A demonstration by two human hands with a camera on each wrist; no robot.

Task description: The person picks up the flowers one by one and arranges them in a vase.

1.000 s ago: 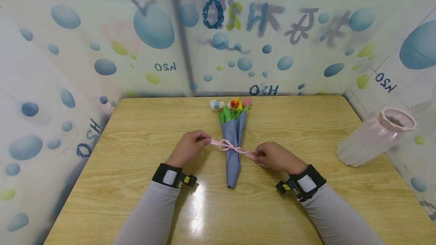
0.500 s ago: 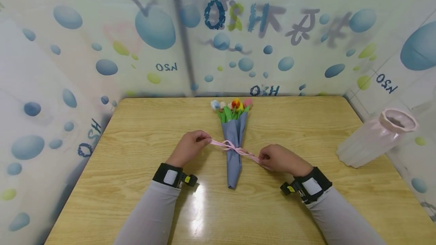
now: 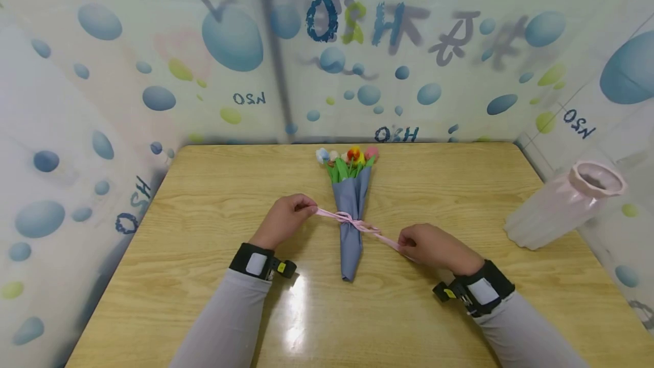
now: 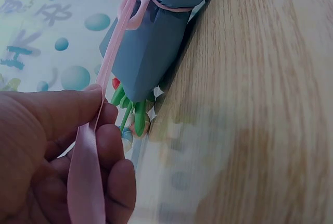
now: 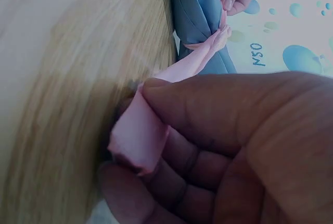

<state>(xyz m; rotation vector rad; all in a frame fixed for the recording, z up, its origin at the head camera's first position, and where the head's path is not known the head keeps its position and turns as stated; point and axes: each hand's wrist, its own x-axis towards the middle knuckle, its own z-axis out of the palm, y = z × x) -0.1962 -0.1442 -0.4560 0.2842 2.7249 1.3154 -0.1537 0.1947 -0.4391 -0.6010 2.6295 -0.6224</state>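
Observation:
A bouquet of tulips (image 3: 353, 156) in blue-grey wrapping paper (image 3: 350, 254) lies on the table, flowers toward the back. Round its middle runs a pink ribbon (image 3: 352, 221), knotted at the front with a small flattened loop. My left hand (image 3: 286, 219) pinches one ribbon tail between thumb and forefinger; in the left wrist view the loose end of the ribbon (image 4: 86, 177) hangs over the curled fingers. To the right of the bouquet, my right hand (image 3: 434, 246) pinches the other tail, whose short end (image 5: 138, 135) sticks out past the thumb. Both tails are stretched taut.
A pale pink ribbed vase (image 3: 562, 206) stands at the right side of the wooden table (image 3: 214, 186). Behind and beside the table hangs a printed sheet (image 3: 204, 101) with blue and green drops.
My right hand has moved right and toward me, drawing its ribbon tail out. The loop at the knot has shrunk and tightened. My left hand has stayed almost still.

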